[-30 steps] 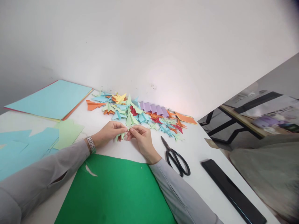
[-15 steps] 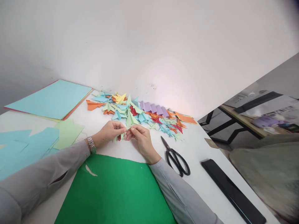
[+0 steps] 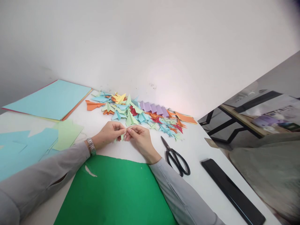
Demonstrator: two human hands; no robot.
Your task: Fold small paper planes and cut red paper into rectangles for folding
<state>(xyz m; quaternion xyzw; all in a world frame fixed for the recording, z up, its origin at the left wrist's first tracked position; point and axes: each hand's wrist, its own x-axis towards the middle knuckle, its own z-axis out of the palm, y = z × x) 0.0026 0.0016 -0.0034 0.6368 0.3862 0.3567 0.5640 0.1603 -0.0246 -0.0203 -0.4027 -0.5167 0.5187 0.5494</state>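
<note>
In the head view, the left hand (image 3: 109, 134) and right hand (image 3: 142, 139) meet over the white table (image 3: 197, 150), thumbs and fingertips pinching a small light-green folded paper (image 3: 122, 137) between them. The fingers hide most of it; a narrow flap hangs below.

Just beyond the hands, a heap of coloured paper planes (image 3: 130, 118) blocks the way to the wall (image 3: 140, 47), with a pleated purple strip (image 3: 154, 108) lying among them and a small orange stack (image 3: 186, 118) at the right end. Black-handled scissors (image 3: 177, 159) lie beside the right wrist, and a long black case (image 3: 232, 190) farther right. A green sheet (image 3: 112, 193) spreads nearest the person, partly under the sleeves. To the left, the left sleeve covers part of some loose blue sheets (image 3: 42, 143); light-green sheets (image 3: 67, 134) overlap these, and behind sits a stack of large sheets (image 3: 51, 98), blue on top.
</note>
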